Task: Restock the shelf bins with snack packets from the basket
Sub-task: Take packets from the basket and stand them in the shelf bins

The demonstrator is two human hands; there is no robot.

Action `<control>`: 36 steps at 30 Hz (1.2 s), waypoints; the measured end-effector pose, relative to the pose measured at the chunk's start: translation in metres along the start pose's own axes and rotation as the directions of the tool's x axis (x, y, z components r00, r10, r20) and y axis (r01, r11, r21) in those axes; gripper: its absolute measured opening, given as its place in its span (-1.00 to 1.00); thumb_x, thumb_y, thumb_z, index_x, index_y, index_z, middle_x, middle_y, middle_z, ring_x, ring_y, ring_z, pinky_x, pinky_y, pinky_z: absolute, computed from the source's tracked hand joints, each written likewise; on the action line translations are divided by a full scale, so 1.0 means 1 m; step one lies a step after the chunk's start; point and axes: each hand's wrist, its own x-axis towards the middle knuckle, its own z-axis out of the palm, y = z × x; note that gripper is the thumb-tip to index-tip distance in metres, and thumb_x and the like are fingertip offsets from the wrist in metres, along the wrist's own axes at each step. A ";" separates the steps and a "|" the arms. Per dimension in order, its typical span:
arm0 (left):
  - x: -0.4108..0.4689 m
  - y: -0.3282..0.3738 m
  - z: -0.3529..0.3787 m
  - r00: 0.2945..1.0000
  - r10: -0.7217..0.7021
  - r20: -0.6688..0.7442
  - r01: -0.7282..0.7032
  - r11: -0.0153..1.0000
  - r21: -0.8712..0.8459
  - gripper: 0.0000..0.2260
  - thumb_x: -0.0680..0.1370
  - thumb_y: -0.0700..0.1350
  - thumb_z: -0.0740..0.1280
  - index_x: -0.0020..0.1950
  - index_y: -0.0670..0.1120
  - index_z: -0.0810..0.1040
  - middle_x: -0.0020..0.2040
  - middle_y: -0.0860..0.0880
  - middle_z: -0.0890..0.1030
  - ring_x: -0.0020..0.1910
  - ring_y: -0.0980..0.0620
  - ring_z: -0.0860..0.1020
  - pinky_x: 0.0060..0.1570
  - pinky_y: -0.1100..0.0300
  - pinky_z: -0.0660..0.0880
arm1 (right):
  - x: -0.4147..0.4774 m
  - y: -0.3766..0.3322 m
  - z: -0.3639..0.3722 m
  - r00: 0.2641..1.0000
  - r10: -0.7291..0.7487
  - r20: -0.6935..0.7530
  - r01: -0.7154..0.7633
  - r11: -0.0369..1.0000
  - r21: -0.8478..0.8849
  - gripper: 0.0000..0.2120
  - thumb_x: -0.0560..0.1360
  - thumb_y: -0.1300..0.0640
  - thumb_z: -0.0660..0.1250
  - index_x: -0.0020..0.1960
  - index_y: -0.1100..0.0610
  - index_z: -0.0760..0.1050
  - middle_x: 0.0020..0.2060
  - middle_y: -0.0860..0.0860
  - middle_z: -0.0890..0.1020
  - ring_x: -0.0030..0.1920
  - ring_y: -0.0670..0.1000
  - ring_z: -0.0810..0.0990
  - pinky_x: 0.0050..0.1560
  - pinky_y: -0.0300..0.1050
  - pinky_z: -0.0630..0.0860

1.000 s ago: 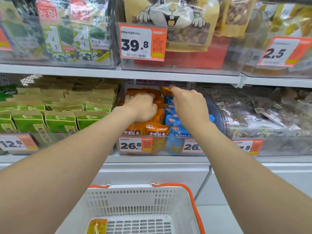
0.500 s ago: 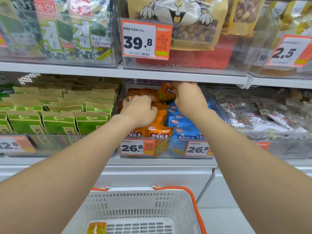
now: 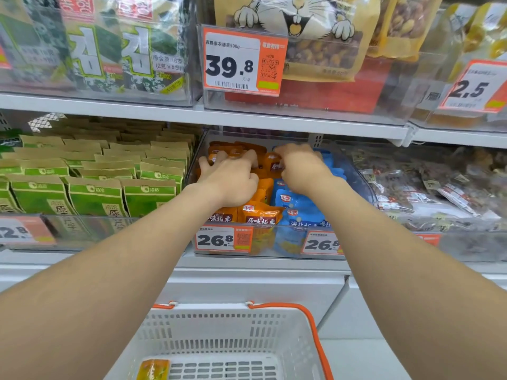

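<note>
The left hand [image 3: 229, 178] lies with fingers spread flat on the orange packets [image 3: 260, 215] in the clear bin [image 3: 359, 176]. Just beside it, the right hand [image 3: 301, 168] has its fingers curled, pinching one orange packet [image 3: 274, 163] toward the back of that pile. Blue packets [image 3: 299, 204] fill the bin's right half. Below, the white basket [image 3: 219, 333] holds a single yellow-orange packet [image 3: 153, 370]. Green packets [image 3: 93, 193] stand in rows in the bin to the left.

The bottom edge cuts off the basket [image 3: 214, 308] and its orange packet [image 3: 153, 370] — we cannot see the right hand's [image 3: 300, 167] fingertips, perhaps pinching something.
</note>
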 end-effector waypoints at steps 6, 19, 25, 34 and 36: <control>-0.002 0.001 0.000 1.000 0.006 -0.016 -0.006 1.000 -0.018 -0.80 0.66 -0.01 0.10 0.28 0.13 0.33 0.29 -0.12 0.56 0.43 -0.22 0.29 0.44 -0.45 0.04 | 0.014 -0.013 0.003 0.973 0.030 0.229 -0.061 0.989 0.132 -0.56 0.63 0.25 0.13 0.51 0.18 0.27 -0.06 0.07 0.51 0.06 0.18 0.49 0.18 0.13 0.35; -0.021 0.005 -0.002 0.811 0.141 -0.568 -0.191 0.981 -0.029 -0.77 0.70 -0.05 0.16 0.08 0.01 0.62 -0.05 0.05 0.69 -0.04 -0.05 0.65 0.25 -0.10 0.44 | -0.053 -0.034 -0.004 0.933 0.118 -0.340 -0.067 0.985 0.158 -0.72 0.56 0.18 0.17 0.18 0.12 0.57 0.05 0.15 0.65 0.13 0.26 0.52 0.16 0.16 0.39; -0.089 -0.010 0.002 0.627 0.303 -0.718 -0.431 0.902 0.005 -0.86 0.70 -0.22 0.25 0.11 -0.16 0.61 0.04 -0.10 0.61 -0.01 -0.16 0.52 0.02 -0.07 0.46 | -0.131 -0.077 -0.006 0.926 -0.224 -0.303 0.266 0.958 0.104 -0.73 0.48 0.07 0.09 -0.14 0.09 0.56 -0.28 0.11 0.59 -0.24 0.27 0.51 -0.28 0.00 0.34; -0.217 -0.101 0.116 0.863 0.405 -0.301 -0.361 0.912 0.194 -0.92 0.44 -0.22 0.36 -0.09 -0.14 0.53 -0.17 -0.10 0.52 -0.17 -0.20 0.47 -0.22 -0.06 0.40 | -0.206 -0.139 0.064 0.774 -0.378 0.508 0.373 0.921 0.116 -0.85 0.56 0.15 0.24 0.01 0.08 0.59 -0.12 0.05 0.52 -0.10 0.17 0.57 -0.20 -0.05 0.48; -0.240 -0.120 0.147 0.977 0.215 -0.002 -0.214 0.972 0.092 -0.90 0.50 -0.12 0.31 0.00 -0.08 0.53 -0.11 -0.05 0.58 -0.10 -0.16 0.54 -0.17 -0.02 0.50 | -0.220 -0.149 0.094 0.689 -0.341 0.640 0.362 0.926 0.103 -0.88 0.60 0.16 0.23 0.07 0.10 0.54 -0.09 0.03 0.49 -0.16 0.09 0.53 -0.19 -0.05 0.45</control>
